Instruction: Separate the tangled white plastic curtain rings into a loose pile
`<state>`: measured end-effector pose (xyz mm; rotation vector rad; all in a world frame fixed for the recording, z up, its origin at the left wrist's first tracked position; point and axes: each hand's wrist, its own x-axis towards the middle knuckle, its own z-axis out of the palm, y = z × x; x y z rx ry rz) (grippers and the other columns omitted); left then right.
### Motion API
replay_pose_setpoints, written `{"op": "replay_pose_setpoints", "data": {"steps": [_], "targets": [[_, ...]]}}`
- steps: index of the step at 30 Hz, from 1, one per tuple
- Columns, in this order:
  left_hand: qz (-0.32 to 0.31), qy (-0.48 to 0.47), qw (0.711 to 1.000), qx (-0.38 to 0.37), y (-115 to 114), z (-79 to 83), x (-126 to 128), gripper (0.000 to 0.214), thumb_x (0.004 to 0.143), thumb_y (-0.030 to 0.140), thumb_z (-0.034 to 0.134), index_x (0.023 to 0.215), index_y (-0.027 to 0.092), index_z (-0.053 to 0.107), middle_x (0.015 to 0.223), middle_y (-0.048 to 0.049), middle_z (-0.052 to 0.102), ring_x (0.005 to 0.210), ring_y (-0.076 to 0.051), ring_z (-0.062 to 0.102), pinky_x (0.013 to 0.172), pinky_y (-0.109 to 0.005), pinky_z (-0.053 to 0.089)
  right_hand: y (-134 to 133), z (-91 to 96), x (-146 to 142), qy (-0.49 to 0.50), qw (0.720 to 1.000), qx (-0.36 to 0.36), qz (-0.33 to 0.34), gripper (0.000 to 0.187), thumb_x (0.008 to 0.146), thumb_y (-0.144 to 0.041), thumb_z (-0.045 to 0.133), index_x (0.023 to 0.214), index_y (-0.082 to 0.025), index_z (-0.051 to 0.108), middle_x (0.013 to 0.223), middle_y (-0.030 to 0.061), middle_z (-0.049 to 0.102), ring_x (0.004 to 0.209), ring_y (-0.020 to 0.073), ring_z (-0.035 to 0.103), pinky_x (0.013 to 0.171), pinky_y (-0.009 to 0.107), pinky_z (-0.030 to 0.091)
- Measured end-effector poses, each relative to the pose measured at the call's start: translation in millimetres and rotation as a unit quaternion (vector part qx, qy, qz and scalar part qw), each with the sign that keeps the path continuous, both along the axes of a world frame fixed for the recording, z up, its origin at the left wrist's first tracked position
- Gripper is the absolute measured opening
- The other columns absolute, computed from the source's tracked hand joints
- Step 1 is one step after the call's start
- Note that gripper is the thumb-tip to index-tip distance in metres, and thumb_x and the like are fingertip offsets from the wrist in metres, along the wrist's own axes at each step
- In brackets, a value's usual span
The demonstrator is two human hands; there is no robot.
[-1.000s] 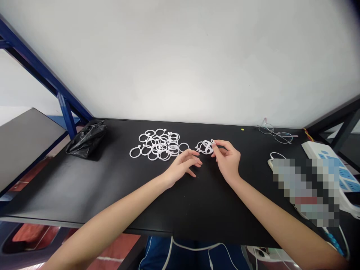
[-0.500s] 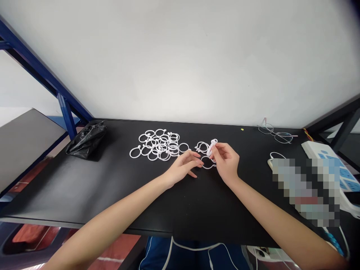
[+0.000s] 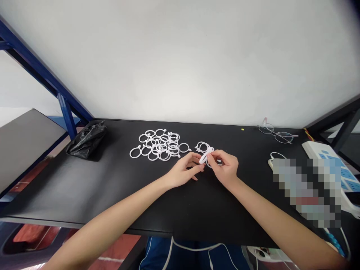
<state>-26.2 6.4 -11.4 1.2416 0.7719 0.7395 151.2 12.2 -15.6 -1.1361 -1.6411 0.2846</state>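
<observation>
My right hand (image 3: 225,165) pinches a small stack of white curtain rings (image 3: 203,159) between thumb and fingers, tilted just above the black table. My left hand (image 3: 187,169) has its thumb and fingertips closed around the lower left end of the same stack. Behind and partly under my right fingers lie a few loose white rings (image 3: 202,145), overlapping. Left of my hands a spread pile of several white rings (image 3: 160,144) lies flat, each with a small knob on its rim. How many rings are in the stack I cannot tell.
A crumpled black plastic bag (image 3: 87,140) sits at the table's far left. On the right are eyeglasses (image 3: 284,137), a blurred-out phone-like object (image 3: 306,191) and a white power strip (image 3: 334,165). A white cable (image 3: 194,249) hangs at the front edge.
My right hand has brought the stack of rings down and left to my left hand. My left fingers, apart from the stack before, now close on it.
</observation>
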Motion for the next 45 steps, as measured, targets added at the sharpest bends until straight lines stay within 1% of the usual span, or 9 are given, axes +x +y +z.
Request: {"op": "replay_pose_setpoints", "data": {"steps": [4, 6, 11, 16, 24, 29, 32, 39, 45], "targets": [[0.003, 0.011, 1.0, 0.008, 1.3, 3.8, 0.8, 0.037, 0.086, 0.052, 0.057, 0.1, 0.017, 0.055, 0.087, -0.0055, 0.062, 0.075, -0.015, 0.064, 0.054, -0.021, 0.053, -1.4, 0.7, -1.4, -0.026, 0.999, 0.006, 0.026, 0.02, 0.084, -0.029, 0.063, 0.066, -0.023, 0.062, 0.051, -0.0018, 0.062, 0.042, 0.0125, 0.053, 0.043, 0.026, 0.044], [0.007, 0.011, 1.0, -0.001, 1.7, 6.0, 0.7, 0.038, 0.087, 0.054, 0.056, 0.1, 0.018, 0.055, 0.083, -0.0043, 0.062, 0.07, -0.014, 0.064, 0.053, -0.021, 0.052, -0.6, 0.1, -1.1, -0.028, 0.999, 0.007, 0.028, 0.021, 0.084, -0.029, 0.062, 0.065, -0.022, 0.062, 0.05, -0.0023, 0.061, 0.042, 0.0121, 0.053, 0.043, 0.026, 0.043], [0.003, -0.022, 0.999, -0.028, 2.3, 9.2, -0.6, 0.044, 0.09, 0.059, 0.046, 0.101, 0.017, 0.056, 0.091, -0.0066, 0.063, 0.072, -0.016, 0.067, 0.055, -0.023, 0.053, 0.3, -0.6, -0.3, -0.039, 0.998, -0.005, 0.049, 0.017, 0.086, -0.028, 0.062, 0.071, -0.023, 0.068, 0.055, -0.0013, 0.065, 0.045, 0.0131, 0.056, 0.046, 0.026, 0.045], [0.024, -0.03, 0.999, -0.007, 2.3, 8.2, -0.2, 0.042, 0.086, 0.053, 0.058, 0.107, 0.016, 0.058, 0.095, -0.0056, 0.06, 0.071, -0.013, 0.065, 0.054, -0.023, 0.054, -0.4, 3.6, -2.1, -0.03, 0.997, 0.01, 0.072, 0.016, 0.087, -0.027, 0.062, 0.073, -0.022, 0.07, 0.057, -0.001, 0.067, 0.044, 0.0124, 0.054, 0.045, 0.026, 0.046], [-0.016, -0.04, 0.999, 0.017, 2.7, 6.5, 0.0, 0.041, 0.088, 0.05, 0.056, 0.105, 0.013, 0.063, 0.096, -0.0072, 0.059, 0.075, -0.013, 0.062, 0.055, -0.022, 0.055, -0.9, 2.6, -3.3, -0.036, 0.994, 0.034, 0.101, 0.015, 0.088, -0.022, 0.06, 0.075, -0.021, 0.068, 0.056, -0.0011, 0.067, 0.046, 0.012, 0.058, 0.046, 0.024, 0.047], [-0.014, -0.015, 0.999, 0.029, 2.1, 3.2, 0.4, 0.042, 0.087, 0.05, 0.059, 0.11, 0.015, 0.06, 0.095, -0.0054, 0.058, 0.069, -0.01, 0.057, 0.053, -0.021, 0.054, -1.0, 1.0, -2.5, -0.037, 0.992, 0.038, 0.111, 0.008, 0.086, -0.02, 0.062, 0.083, -0.02, 0.069, 0.058, -0.0013, 0.066, 0.046, 0.0113, 0.057, 0.047, 0.024, 0.047], [-0.003, 0.011, 0.999, 0.046, 0.8, 1.2, 0.7, 0.041, 0.087, 0.051, 0.058, 0.108, 0.016, 0.058, 0.095, -0.0051, 0.058, 0.068, -0.01, 0.057, 0.052, -0.021, 0.054, -5.2, 2.9, -3.3, -0.018, 0.993, 0.045, 0.103, 0.011, 0.087, -0.016, 0.059, 0.088, -0.02, 0.07, 0.065, 0.0003, 0.068, 0.048, 0.0115, 0.058, 0.049, 0.024, 0.048], [0.023, 0.078, 0.993, 0.082, -0.8, 2.1, -0.4, 0.041, 0.085, 0.053, 0.059, 0.105, 0.017, 0.056, 0.088, -0.0032, 0.059, 0.065, -0.011, 0.058, 0.05, -0.021, 0.053, -8.3, 4.3, -5.4, 0.034, 0.992, -0.032, 0.114, 0.011, 0.087, -0.02, 0.062, 0.079, -0.019, 0.068, 0.068, 0.0003, 0.069, 0.046, 0.0096, 0.058, 0.045, 0.022, 0.047], [0.011, 0.108, 0.988, 0.112, -1.5, 3.2, -0.6, 0.042, 0.088, 0.053, 0.054, 0.107, 0.015, 0.058, 0.084, -0.0042, 0.061, 0.068, -0.013, 0.06, 0.051, -0.022, 0.053, -5.7, 3.8, -5.4, 0.076, 0.98, -0.125, 0.132, 0.016, 0.087, -0.028, 0.064, 0.075, -0.018, 0.067, 0.063, -0.0007, 0.067, 0.041, 0.0085, 0.055, 0.04, 0.02, 0.044]]}}
